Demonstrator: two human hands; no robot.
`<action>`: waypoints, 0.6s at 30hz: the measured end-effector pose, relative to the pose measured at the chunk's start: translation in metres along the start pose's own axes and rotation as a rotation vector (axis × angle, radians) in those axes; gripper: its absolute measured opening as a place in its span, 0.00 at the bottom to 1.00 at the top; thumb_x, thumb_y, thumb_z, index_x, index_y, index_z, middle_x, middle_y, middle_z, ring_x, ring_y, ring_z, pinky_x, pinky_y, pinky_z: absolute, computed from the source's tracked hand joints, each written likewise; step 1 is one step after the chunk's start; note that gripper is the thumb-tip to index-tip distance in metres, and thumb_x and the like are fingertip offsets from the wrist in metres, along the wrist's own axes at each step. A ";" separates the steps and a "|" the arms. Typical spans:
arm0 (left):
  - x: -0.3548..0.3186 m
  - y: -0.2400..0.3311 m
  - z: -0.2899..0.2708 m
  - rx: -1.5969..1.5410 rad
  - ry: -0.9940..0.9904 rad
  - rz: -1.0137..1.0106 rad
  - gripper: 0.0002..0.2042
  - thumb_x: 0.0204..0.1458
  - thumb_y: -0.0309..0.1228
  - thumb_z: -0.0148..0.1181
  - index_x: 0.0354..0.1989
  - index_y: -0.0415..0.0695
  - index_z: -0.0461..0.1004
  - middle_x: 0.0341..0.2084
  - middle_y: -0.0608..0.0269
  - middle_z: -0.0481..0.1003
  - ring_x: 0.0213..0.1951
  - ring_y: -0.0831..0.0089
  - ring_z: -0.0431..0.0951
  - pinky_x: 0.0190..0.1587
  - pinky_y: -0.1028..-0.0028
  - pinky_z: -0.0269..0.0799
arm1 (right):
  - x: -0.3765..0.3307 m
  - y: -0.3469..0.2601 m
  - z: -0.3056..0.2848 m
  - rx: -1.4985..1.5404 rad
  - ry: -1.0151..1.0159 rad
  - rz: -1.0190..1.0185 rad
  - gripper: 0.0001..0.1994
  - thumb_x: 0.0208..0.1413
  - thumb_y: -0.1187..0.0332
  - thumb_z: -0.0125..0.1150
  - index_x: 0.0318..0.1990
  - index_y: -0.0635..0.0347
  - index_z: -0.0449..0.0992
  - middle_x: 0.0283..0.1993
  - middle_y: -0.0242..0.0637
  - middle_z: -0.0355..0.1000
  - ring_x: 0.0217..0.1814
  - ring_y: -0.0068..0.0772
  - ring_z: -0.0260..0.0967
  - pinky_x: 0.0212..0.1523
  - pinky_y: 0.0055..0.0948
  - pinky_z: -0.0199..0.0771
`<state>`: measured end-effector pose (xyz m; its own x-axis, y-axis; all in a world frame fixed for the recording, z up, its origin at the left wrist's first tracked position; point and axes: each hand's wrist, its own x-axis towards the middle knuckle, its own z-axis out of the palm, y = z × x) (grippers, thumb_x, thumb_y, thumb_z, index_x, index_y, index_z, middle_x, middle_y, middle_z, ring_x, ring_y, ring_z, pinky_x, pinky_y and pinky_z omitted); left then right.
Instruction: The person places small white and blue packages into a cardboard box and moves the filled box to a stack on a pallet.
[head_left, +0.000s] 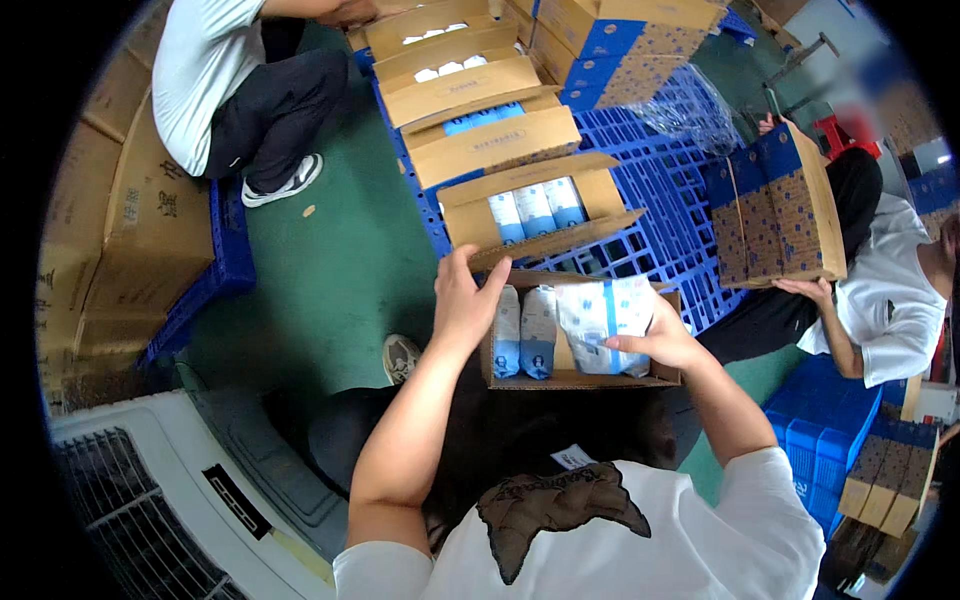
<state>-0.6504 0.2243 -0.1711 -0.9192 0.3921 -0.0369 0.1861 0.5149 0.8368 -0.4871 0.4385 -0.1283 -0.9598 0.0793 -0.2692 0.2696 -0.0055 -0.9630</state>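
An open cardboard carton [588,381] stands before my lap. Two white-and-blue soft packs [538,335] are upright at its left side. My right hand [662,338] is closed round another white-and-blue pack [603,318], which leans at the carton's right part; its lower end is inside the carton. At the carton's left corner is my left hand [468,308], its thumb and fingers apart beside the cardboard edge, with nothing seen in it. Just beyond, a second open carton [455,215] holds a row of similar packs [535,210].
More open cartons [495,145] line the blue plastic pallet [655,205], with stacked cartons [625,50] behind. A person [885,290] at right holds a blue-and-brown carton [770,210]; another person [230,95] crouches far left. A white grille-fronted appliance [170,500] stands near left.
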 end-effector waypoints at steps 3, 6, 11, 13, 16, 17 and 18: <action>-0.005 0.008 -0.003 0.242 -0.504 -0.144 0.32 0.41 0.42 0.63 0.50 0.33 0.59 0.42 0.38 0.70 0.49 0.49 0.69 0.51 0.61 0.65 | -0.010 0.041 -0.020 -0.387 0.083 0.169 0.35 0.36 0.63 0.72 0.52 0.66 0.63 0.47 0.43 0.68 0.52 0.31 0.65 0.53 0.29 0.62; -0.012 -0.023 0.016 0.405 -0.708 -0.187 0.26 0.42 0.31 0.57 0.49 0.30 0.58 0.41 0.37 0.71 0.45 0.47 0.72 0.48 0.60 0.68 | 0.022 0.126 -0.027 -0.396 0.270 0.529 0.33 0.38 0.61 0.70 0.52 0.64 0.63 0.46 0.41 0.69 0.47 0.34 0.67 0.46 0.31 0.67; -0.013 -0.049 0.012 0.221 -0.702 -0.255 0.22 0.45 0.25 0.49 0.51 0.34 0.60 0.41 0.39 0.72 0.43 0.51 0.75 0.39 0.62 0.74 | 0.051 0.158 0.012 0.046 0.164 0.747 0.29 0.48 0.52 0.62 0.52 0.59 0.64 0.45 0.39 0.70 0.43 0.41 0.68 0.39 0.38 0.69; -0.012 -0.031 0.007 0.067 -0.737 -0.369 0.22 0.45 0.24 0.48 0.52 0.36 0.60 0.41 0.41 0.72 0.40 0.54 0.76 0.33 0.64 0.77 | 0.041 0.160 0.019 0.103 0.201 0.800 0.30 0.50 0.45 0.56 0.52 0.61 0.65 0.46 0.42 0.70 0.45 0.44 0.67 0.40 0.41 0.68; -0.010 -0.029 0.003 -0.034 -0.732 -0.343 0.24 0.45 0.24 0.51 0.55 0.40 0.60 0.43 0.47 0.72 0.38 0.61 0.77 0.28 0.68 0.78 | 0.037 0.158 0.033 0.245 0.191 0.869 0.36 0.51 0.37 0.46 0.49 0.65 0.68 0.49 0.46 0.68 0.50 0.49 0.64 0.43 0.46 0.67; -0.008 -0.027 0.004 -0.042 -0.737 -0.344 0.24 0.46 0.26 0.53 0.55 0.41 0.61 0.44 0.48 0.72 0.39 0.63 0.77 0.31 0.69 0.77 | 0.033 0.157 0.033 0.353 0.143 0.808 0.38 0.51 0.34 0.41 0.47 0.67 0.69 0.51 0.48 0.67 0.53 0.50 0.63 0.45 0.50 0.66; -0.008 -0.032 0.004 -0.077 -0.729 -0.322 0.24 0.46 0.29 0.56 0.54 0.41 0.62 0.45 0.50 0.72 0.40 0.64 0.76 0.34 0.69 0.76 | 0.036 0.159 0.032 0.378 0.121 0.754 0.37 0.51 0.35 0.42 0.46 0.67 0.69 0.49 0.48 0.67 0.51 0.50 0.64 0.44 0.49 0.66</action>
<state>-0.6480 0.2076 -0.1998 -0.4606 0.6459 -0.6088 -0.0987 0.6443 0.7584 -0.4814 0.4083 -0.2918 -0.5136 0.0263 -0.8576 0.7685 -0.4304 -0.4734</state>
